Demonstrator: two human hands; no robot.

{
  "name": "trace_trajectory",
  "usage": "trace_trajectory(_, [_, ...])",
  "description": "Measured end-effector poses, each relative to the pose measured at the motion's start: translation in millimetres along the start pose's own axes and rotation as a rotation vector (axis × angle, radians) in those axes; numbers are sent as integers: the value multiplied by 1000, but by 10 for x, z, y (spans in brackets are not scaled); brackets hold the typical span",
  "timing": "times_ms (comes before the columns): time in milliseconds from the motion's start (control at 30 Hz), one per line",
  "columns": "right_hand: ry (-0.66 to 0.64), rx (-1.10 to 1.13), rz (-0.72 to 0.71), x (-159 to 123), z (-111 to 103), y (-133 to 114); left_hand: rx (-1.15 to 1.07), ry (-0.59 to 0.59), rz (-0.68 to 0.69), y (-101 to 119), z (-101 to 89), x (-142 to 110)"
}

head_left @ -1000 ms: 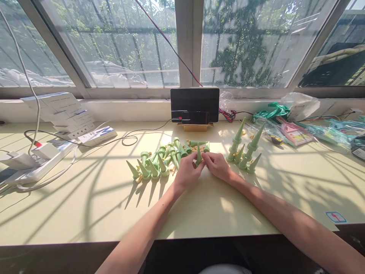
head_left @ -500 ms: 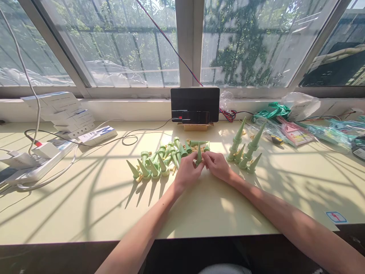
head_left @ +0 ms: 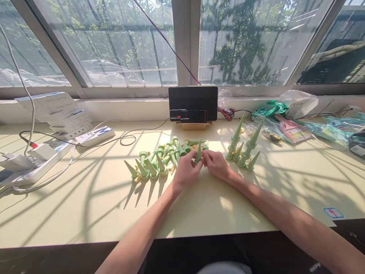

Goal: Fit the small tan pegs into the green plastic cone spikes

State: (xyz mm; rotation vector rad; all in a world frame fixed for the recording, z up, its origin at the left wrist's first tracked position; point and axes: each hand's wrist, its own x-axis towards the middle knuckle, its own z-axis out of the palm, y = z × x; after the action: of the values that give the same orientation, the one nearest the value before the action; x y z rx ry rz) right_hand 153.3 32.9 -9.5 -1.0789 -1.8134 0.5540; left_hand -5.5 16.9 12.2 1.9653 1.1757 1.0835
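Observation:
My left hand and my right hand meet at the middle of the pale yellow table. Both pinch one green cone-shaped spike, held upright with its tip pointing up. Just behind and left of my hands lies a pile of green spikes with small tan pieces among them. To the right stands a group of stacked green spikes, some nested into tall towers.
A dark tablet with a phone on a stand leans at the window sill. A power strip with cables and paper boxes lie at the left. Plastic bags and packets crowd the right back.
The view has shifted slightly; my hands stay together on the same green spike, raised a touch.

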Motion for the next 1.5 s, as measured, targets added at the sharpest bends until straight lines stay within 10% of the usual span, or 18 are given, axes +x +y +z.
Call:
trace_trajectory(567, [105, 37, 45, 7, -4, -19, 0, -19, -32, 13, -23, 25])
trace_trajectory(1500, [80, 119, -110, -46, 14, -119, -678, -225, -271, 5, -66, 70])
